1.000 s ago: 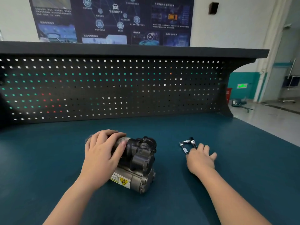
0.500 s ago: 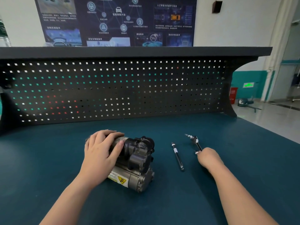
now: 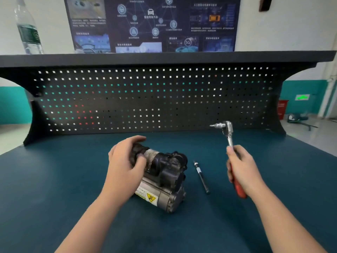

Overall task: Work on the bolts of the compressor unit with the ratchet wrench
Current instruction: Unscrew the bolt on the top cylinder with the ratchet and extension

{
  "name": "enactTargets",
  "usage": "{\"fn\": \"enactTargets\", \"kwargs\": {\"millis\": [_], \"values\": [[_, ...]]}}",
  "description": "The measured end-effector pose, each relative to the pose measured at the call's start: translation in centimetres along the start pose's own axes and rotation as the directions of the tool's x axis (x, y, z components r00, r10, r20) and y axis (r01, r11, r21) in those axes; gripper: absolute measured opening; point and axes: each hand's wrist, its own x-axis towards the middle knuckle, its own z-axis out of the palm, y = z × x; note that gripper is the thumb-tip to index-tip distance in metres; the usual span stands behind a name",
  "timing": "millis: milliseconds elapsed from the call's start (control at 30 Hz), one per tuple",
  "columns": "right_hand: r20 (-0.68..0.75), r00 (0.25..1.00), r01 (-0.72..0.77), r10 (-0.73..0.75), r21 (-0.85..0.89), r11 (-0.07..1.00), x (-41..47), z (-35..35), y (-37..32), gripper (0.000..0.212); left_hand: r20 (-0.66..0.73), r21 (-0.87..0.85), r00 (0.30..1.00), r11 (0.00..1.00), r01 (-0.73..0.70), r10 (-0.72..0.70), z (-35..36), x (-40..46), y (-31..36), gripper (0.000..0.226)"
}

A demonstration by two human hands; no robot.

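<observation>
Compressor (image 3: 164,179) sits on the blue-green bench top (image 3: 54,198), roughly centre, black head end toward the pegboard (image 3: 155,99), silver body w/ yellow warning label facing the camera. L hand (image 3: 125,165) lies over its left/top side, fingers curled round the black cylinder end, thumb across the front, gripping it.

R hand (image 3: 240,167) is raised off the bench, right of the compressor and apart from it, fist wrapped round the ratchet (image 3: 230,143). Red grip sticks out below the palm, chrome shank goes up, head at top w/ a bit/socket pointing left. Ratchet touches nothing but the hand.

Black extension bar (image 3: 201,177) lies flat on the bench between compressor and R hand, touching neither, chrome end away from the camera.

Water bottle (image 3: 28,28) stands on the shelf above the pegboard, far left. Poster (image 3: 151,24) on the wall behind.
</observation>
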Motion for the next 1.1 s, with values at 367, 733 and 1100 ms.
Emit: {"fn": "enactTargets", "kwargs": {"millis": [367,733,1100], "values": [[0.273,0.912,0.255,-0.306,0.206,0.945,-2.3,1.3,-2.4,0.016,0.412,0.029,0.901,0.986,-0.163,0.136,8.0,4.2,8.4,0.012],[0.598,0.801,-0.429,-0.024,0.602,0.673,-2.2,0.5,-4.2,0.050,0.576,-0.066,0.793,0.978,-0.196,0.197,9.1,4.3,6.2,0.012],[0.536,0.844,-0.401,0.027,0.595,0.697,-2.1,0.4,-4.6,0.045,0.519,-0.062,0.833,0.980,-0.190,0.194,9.3,4.0,6.5,0.013]]}}
